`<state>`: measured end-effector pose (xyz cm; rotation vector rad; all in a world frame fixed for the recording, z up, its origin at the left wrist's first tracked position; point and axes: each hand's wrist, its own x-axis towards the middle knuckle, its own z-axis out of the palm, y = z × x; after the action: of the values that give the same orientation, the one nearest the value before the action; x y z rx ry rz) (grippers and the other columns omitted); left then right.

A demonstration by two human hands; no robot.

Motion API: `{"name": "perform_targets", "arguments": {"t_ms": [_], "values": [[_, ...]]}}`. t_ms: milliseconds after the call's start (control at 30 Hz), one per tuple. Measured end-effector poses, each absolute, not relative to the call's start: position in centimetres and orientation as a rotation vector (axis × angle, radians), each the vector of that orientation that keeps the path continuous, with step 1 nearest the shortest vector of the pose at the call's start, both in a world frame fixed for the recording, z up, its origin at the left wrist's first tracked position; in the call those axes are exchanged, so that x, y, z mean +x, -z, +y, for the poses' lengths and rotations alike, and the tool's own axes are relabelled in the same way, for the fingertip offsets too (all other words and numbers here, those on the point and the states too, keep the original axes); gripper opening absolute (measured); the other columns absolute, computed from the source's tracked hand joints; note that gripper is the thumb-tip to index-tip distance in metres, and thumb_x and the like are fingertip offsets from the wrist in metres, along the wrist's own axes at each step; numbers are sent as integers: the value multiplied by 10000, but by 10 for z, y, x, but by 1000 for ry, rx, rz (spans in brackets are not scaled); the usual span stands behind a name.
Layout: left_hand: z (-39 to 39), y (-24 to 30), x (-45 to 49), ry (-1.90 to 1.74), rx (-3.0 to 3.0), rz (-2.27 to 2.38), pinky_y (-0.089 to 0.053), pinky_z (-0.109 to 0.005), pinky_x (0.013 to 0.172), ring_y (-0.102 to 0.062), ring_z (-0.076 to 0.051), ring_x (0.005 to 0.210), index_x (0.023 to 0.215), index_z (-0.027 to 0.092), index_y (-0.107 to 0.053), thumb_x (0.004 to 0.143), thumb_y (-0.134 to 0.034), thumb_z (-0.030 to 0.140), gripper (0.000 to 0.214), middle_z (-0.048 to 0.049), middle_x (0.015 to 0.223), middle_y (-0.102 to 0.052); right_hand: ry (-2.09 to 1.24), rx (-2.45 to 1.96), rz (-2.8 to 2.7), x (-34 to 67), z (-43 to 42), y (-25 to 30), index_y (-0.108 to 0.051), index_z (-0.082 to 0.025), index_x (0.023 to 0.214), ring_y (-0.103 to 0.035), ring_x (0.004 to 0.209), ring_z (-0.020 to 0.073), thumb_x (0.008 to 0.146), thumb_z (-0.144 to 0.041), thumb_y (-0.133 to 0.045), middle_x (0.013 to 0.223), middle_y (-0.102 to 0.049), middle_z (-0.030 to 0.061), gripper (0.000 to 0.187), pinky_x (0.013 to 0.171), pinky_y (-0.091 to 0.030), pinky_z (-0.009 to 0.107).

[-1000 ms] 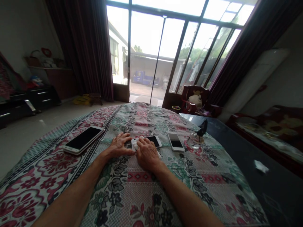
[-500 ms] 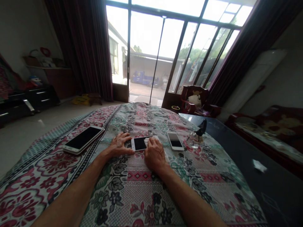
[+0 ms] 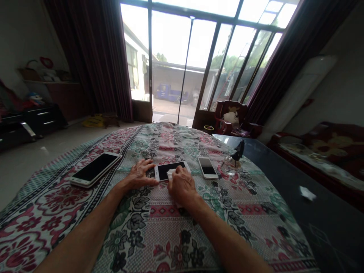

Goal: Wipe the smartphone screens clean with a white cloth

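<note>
Right hand [image 3: 182, 185] has slid left, pressing tissue [image 3: 171, 175] onto the white smartphone [image 3: 166, 171].

The phone [image 3: 167, 171] has smooth, shiny black glass and a smooth white edge. Touching this phone, the soft white tissue [image 3: 171, 175] looks like thin paper. Under the phone, the flowery cloth [image 3: 133, 227] looks matt, and past it the dark desk [image 3: 273, 182] looks glossy.
</note>
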<state>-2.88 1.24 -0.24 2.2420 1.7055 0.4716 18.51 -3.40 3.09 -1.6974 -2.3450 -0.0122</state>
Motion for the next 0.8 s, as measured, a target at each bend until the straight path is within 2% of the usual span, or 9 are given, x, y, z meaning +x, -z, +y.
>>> {"name": "perform_targets", "arguments": {"t_ms": [233,400,700,800], "values": [[9,-6,-28,-428,2218,1688,-216,-547,1189,-228,-410,1480,1343,267,-600,660,-748,561,759,-89,1556,-421,101,-1905,-2212,211,-17,-33,-731,-145,940,-567,1026,304,886,-187,-477,1096,-640,187,263,879,-447,402],[11,-3,-32,-403,2233,1650,-196,-540,1199,-207,-394,1492,1377,253,-570,689,-734,556,769,-93,1579,-382,70,-1739,-2313,193,-26,-25,-686,-123,1059,-541,1052,299,889,-180,-451,1151,-605,185,296,909,-441,397],[12,0,-32,-323,2277,1699,-205,-509,1201,-203,-371,1497,1406,258,-533,729,-682,611,778,-84,1596,-354,23,-1343,-2504,163,-32,-18,-603,-196,1195,-489,1102,261,912,-248,-471,1243,-568,106,316,917,-380,391],[10,-4,-31,-265,2277,1716,-203,-509,1202,-192,-367,1501,1422,258,-513,742,-666,610,781,-77,1605,-337,23,-1378,-2483,171,-26,-20,-635,-207,1146,-502,1080,253,927,-267,-465,1221,-589,89,283,909,-368,380]]}}
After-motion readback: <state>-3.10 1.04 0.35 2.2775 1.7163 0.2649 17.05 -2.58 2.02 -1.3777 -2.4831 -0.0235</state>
